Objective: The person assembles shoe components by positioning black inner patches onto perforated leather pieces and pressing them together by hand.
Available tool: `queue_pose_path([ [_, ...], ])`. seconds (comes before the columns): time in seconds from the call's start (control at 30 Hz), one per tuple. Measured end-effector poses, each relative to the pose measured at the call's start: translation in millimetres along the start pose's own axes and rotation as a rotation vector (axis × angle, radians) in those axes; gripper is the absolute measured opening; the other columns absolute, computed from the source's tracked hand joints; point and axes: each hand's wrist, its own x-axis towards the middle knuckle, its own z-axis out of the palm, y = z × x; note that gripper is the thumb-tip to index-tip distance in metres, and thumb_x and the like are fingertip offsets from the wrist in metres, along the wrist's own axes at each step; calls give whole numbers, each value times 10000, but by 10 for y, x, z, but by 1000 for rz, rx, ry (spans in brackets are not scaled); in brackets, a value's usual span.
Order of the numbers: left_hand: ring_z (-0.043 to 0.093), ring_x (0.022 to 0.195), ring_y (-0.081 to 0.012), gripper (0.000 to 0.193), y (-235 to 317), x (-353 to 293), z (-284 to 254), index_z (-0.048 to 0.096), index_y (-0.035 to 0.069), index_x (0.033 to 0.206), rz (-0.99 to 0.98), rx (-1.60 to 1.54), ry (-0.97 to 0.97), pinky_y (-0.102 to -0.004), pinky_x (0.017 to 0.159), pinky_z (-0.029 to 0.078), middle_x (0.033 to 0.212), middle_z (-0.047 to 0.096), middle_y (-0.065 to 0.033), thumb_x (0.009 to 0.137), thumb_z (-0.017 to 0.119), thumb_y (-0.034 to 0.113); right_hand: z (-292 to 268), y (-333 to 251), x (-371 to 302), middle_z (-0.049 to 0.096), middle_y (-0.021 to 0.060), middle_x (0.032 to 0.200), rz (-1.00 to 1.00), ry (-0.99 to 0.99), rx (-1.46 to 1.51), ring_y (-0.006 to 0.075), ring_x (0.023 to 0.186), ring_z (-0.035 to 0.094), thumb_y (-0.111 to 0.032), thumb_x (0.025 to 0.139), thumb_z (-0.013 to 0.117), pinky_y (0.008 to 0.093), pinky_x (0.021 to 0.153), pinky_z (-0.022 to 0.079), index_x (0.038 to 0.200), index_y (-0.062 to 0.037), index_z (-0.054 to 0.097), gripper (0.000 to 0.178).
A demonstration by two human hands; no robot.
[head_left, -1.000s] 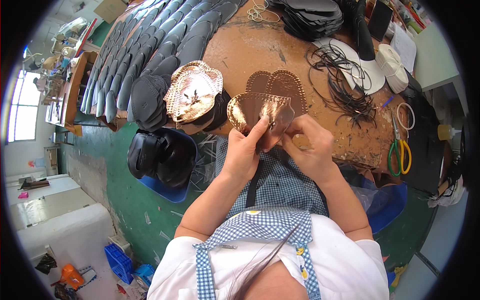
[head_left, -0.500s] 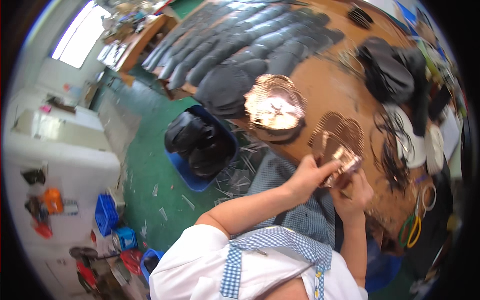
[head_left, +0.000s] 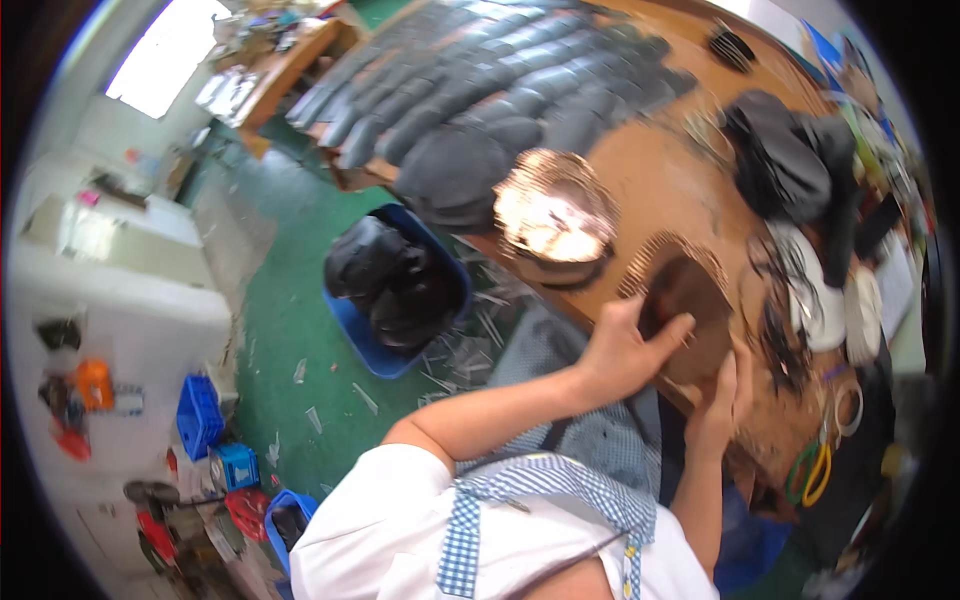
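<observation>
Over the table's near edge, my left hand grips a dark brown, rounded flat piece, its thumb lying across the face. On the lower right side of that piece, my right hand is closed on its edge, with some fingers hidden behind. Just beyond lie brown pieces with toothed, coppery edges, partly covered by what I hold. To the left of them stands a pile of shiny rose-gold pieces with ridged rims. Beside it sits a stack of dark grey rounded pieces.
Rows of overlapping grey pieces cover the table's far left. At right are black bundles, dark strips, a tape roll and yellow-and-green-handled scissors. A blue tub of black pieces stands on the floor.
The held piece has turned from its shiny coppery, folded look to a flat brown face. My right hand has shifted slightly down, and the view has tilted a little.
</observation>
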Motion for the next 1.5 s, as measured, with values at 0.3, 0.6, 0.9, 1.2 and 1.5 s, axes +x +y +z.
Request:
queue_pose_path([
  [0.3, 627, 716, -67, 116, 10, 60, -40, 690, -37, 936, -96, 39, -54, -232, 626, 516, 835, 705, -30, 892, 692, 70, 162, -40, 56, 609, 54, 1042, 83, -177, 155, 96, 893, 575, -234, 993, 577, 218, 771, 483, 1292, 48, 460, 428],
  [0.6, 551, 704, -110, 147, -13, 126, -168, 616, 5, 1032, 481, 478, 288, -242, 584, 465, 915, 595, -27, 900, 670, 44, 98, -36, 59, 677, 79, 987, 14, -125, 66, 100, 857, 635, -119, 948, 630, 232, 747, 541, 1141, 55, 547, 273],
  [0.9, 550, 635, -113, 173, -47, -2, -97, 618, 3, 931, 268, 511, -172, -241, 573, 466, 810, 589, -50, 811, 742, 21, 79, -36, 17, 687, 59, 921, 8, -165, 5, 83, 788, 634, -146, 951, 633, 237, 684, 536, 1090, 27, 595, 225],
  [1.2, 550, 657, -44, 106, -134, -72, -149, 608, 8, 882, -33, 178, -127, -194, 612, 452, 781, 608, 2, 890, 694, 68, 83, -20, 27, 694, 39, 869, 11, -80, 79, 76, 755, 626, -128, 968, 602, 219, 662, 526, 1002, 18, 668, 164],
  [1.5, 567, 805, -46, 148, -64, -60, -209, 630, 8, 987, 68, 346, -270, -182, 736, 457, 899, 627, 11, 884, 710, 77, 22, 45, 80, 702, 49, 872, -23, -177, -43, 82, 747, 630, -108, 954, 615, 227, 658, 519, 1030, 24, 659, 158],
])
